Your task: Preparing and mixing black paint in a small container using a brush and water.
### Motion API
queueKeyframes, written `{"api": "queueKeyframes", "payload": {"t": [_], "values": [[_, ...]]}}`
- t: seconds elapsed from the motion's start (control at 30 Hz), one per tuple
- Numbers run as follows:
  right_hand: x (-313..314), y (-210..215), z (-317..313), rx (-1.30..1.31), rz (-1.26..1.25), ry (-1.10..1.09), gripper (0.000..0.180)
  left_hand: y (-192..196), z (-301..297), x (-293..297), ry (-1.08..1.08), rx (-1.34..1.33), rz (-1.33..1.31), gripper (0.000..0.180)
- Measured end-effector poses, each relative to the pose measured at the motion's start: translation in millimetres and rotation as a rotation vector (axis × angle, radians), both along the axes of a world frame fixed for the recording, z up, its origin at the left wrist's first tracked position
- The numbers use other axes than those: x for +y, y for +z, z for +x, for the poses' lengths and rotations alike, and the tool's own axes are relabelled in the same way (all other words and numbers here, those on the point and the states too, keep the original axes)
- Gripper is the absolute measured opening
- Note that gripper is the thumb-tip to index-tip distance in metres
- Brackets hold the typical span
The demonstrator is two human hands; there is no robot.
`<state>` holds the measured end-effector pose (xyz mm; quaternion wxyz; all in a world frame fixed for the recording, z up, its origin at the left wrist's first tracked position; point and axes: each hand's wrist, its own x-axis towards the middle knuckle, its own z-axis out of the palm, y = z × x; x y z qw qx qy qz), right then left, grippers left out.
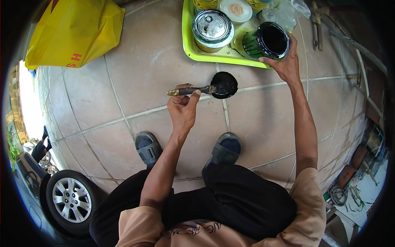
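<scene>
My left hand (182, 110) is closed round the dark handle of a paintbrush (197, 90). The brush lies level, its bristles over a round black disc (229, 88) on the floor, which looks like a paint-covered lid or shallow dish; whether they touch it I cannot tell. My right hand (286, 66) grips an open paint can (252, 44) by its near right side. Black paint coats the can's inside and rim, with streaks down its green side. The can stands tilted at the near right corner of a yellow-green tray (197, 57).
On the tray are a closed can with a shiny metal lid (210, 25), a white-lidded tub (236, 10) and clear plastic bags (279, 14). A yellow bag (78, 33) lies far left. A car wheel (72, 199) is near left; tools and metal frames line the right.
</scene>
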<state>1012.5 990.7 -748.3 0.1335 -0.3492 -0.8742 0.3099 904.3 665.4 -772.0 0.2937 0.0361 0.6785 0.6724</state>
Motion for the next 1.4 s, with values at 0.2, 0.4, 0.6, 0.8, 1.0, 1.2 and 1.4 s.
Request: {"api": "queueKeyframes", "payload": {"t": [0.2,0.4,0.6,0.8,1.0,1.2,1.4], "values": [[4,3,3,-0.023,0.038,0.017,0.122,2,5,6,-0.007,0.029,0.029,0.014],[7,3,0,-0.008,0.013,0.062,0.129,-5,3,5,-0.021,0.096,0.014,0.012],[13,-1,1,-0.015,0.024,0.108,0.134,-10,3,8,0.011,0.065,0.038,0.013],[6,10,-4,-0.091,0.002,0.091,0.130,-8,2,10,0.028,0.034,0.075,0.014],[6,14,2,-0.127,-0.109,0.023,0.122,-8,4,10,0.017,0.031,0.046,0.014],[3,15,1,-0.107,-0.068,0.018,0.114,-10,5,7,0.005,0.039,0.039,0.015],[1,17,-1,-0.095,-0.095,0.053,0.105,-12,1,7,0.016,0.017,0.056,0.015]]}}
